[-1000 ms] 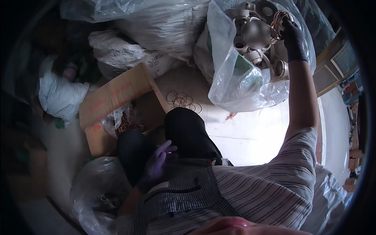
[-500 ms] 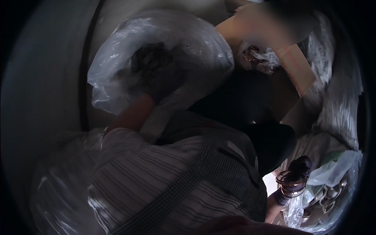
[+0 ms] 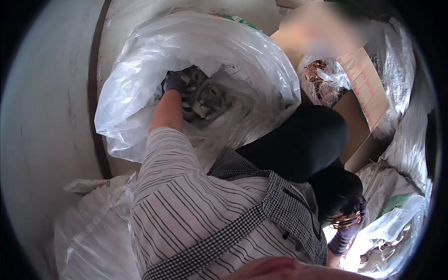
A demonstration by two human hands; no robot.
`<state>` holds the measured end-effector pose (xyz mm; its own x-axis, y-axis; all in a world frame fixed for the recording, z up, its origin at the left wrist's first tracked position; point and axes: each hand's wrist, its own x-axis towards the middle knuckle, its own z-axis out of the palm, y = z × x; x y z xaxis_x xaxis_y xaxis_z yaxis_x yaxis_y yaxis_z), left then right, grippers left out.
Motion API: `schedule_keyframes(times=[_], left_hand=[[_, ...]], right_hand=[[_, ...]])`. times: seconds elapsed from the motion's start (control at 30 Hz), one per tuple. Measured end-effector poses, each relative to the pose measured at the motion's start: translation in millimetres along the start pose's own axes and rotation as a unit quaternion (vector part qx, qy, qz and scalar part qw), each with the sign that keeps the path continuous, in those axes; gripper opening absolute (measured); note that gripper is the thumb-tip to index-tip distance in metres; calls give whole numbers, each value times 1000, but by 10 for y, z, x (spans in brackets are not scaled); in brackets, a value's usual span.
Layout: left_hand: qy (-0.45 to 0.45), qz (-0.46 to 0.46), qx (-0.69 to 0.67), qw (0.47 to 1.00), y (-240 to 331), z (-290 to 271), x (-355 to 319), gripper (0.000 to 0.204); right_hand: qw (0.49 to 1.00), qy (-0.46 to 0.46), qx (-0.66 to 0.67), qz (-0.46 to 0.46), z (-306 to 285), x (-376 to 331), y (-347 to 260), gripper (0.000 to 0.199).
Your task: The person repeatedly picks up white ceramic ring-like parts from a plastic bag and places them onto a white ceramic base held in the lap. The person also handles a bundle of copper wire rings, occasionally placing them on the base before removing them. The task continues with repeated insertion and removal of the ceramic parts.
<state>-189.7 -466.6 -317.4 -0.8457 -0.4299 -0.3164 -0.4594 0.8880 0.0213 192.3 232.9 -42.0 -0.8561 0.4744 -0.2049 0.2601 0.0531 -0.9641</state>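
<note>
your left hand (image 3: pixel 173 84), gloved in purple, reaches down into the big clear plastic bag (image 3: pixel 140 79) and touches the grey rings (image 3: pixel 205 95) heaped inside; how far it is closed you cannot tell. your right hand (image 3: pixel 349 218), also gloved, is closed around a bundle of copper rings (image 3: pixel 344 220) low beside your dark knee (image 3: pixel 303 140), near a cardboard box (image 3: pixel 368 84).

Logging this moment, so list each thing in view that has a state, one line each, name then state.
Clear plastic bag: mouth open, crumpled, holding grey rings.
Grey rings: loose, piled inside the bag.
Left hand: gloved, reaching into the bag among the rings.
Right hand: gloved, closed on a bundle of copper rings.
Copper rings: bunched together, held.
Cardboard box: open, flap raised.
</note>
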Motion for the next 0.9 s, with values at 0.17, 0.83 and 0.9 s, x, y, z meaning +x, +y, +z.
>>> schedule_keyframes(times=[0.17,0.83,0.9], left_hand=[[-37,-1,22,999,-60,2,-6,73],[14,-150,-95,984,159,315,205,84],[20,-108,-3,994,-27,163,256,79]], right_hand=[[993,-29,-107,-41,285,-54,21,37],[991,32,-30,124,740,-341,-255,32],[986,41,-23,159,794,-311,-257,29]])
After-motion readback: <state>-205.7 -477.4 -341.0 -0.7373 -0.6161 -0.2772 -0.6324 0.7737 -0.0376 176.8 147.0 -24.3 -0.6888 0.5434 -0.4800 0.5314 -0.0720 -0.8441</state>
